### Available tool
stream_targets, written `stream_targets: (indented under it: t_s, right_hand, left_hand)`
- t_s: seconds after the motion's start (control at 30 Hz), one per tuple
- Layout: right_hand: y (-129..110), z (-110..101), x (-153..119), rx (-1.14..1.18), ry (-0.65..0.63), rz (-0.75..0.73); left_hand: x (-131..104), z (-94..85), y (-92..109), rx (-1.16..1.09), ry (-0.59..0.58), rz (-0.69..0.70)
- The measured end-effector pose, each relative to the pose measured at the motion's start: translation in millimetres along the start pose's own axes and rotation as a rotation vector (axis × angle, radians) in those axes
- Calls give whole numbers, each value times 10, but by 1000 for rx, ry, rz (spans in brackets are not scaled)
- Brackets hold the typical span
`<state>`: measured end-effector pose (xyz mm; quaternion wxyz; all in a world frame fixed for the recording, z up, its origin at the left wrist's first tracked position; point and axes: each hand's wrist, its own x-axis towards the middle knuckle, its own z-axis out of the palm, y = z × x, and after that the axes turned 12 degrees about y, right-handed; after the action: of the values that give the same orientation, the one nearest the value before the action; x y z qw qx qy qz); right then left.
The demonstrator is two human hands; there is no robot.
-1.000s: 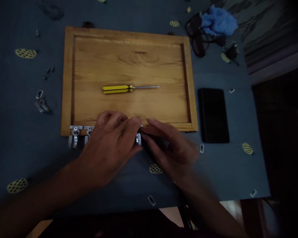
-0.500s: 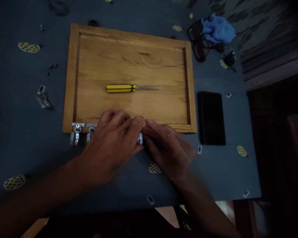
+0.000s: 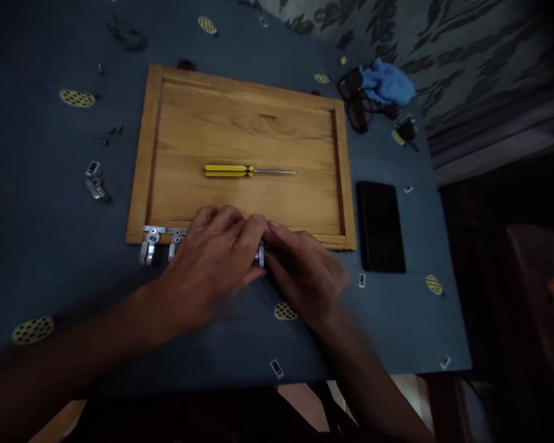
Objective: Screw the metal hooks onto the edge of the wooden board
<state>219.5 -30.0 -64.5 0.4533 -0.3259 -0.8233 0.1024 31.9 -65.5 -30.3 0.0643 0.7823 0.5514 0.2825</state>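
Observation:
My left hand lies over the near edge of a shallow wooden tray-like panel, fingers curled and closed on a small silver metal hook that shows past its thumb. Pressed up beside it, my right hand has its thumb and finger pinched together at that hook; whatever they hold is hidden. To the left along the same edge sit two like hooks, an outer metal hook with a cross-head screw and a second metal hook partly covered by my left hand. A yellow-handled screwdriver rests on the panel.
Left of the panel lie a loose metal bracket piece and several screws. On the right are a black phone-like slab, dark glasses, a blue cloth and keys. A patterned blue cloth covers the table.
The view has shifted slightly, so the panel and items sit a little differently in the picture. Both hands stay at the same hook, the right fingers having moved slightly.

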Motion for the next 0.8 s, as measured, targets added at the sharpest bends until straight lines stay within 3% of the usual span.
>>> stream_targets:
  t_s: [0.37,0.5,0.63,0.8]
  right_hand:
    - [0,-203,-33,-73,6,92]
    - [35,-271,-54,-50,-122,110]
    - [58,-253,-79,-57,-178,70]
    - [56,-186,-101,-130,-154,14]
  left_hand:
    - [-8,-5,6,26,13,-4]
    - [2,-8,4,45,26,11]
    - [4,-12,-9,52,11,11]
    - [-5,-17,-14,55,23,26]
